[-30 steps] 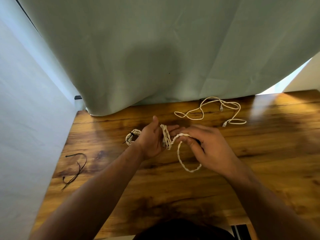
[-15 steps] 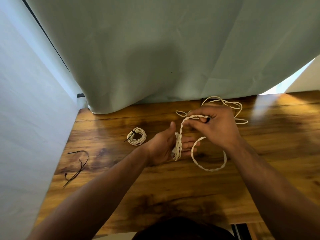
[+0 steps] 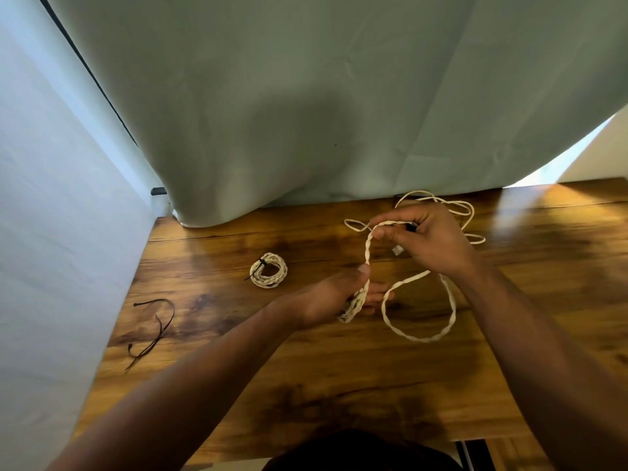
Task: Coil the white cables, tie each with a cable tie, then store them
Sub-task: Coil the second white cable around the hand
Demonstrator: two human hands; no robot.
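- Wooden table (image 3: 339,385), glossy, with dark grain patches.
- Pale green curtain (image 3: 306,96) hanging behind, its hem resting on the table's far edge.
- White wall (image 3: 51,232) along the left side.
- Dark rod (image 3: 91,73) slanting down beside the curtain.

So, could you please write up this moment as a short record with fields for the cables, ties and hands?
surface: wooden table
finished coil: white, bound with a black tie, lying on the table
cable in progress: braided white cable, partly wound, a loose loop resting on the table
left hand: grips the wound turns
right hand: pinches the cable raised above the coil
untouched cable: thin white cable, loose near the curtain, behind the right hand
spare ties: black cable ties, left edge of the table
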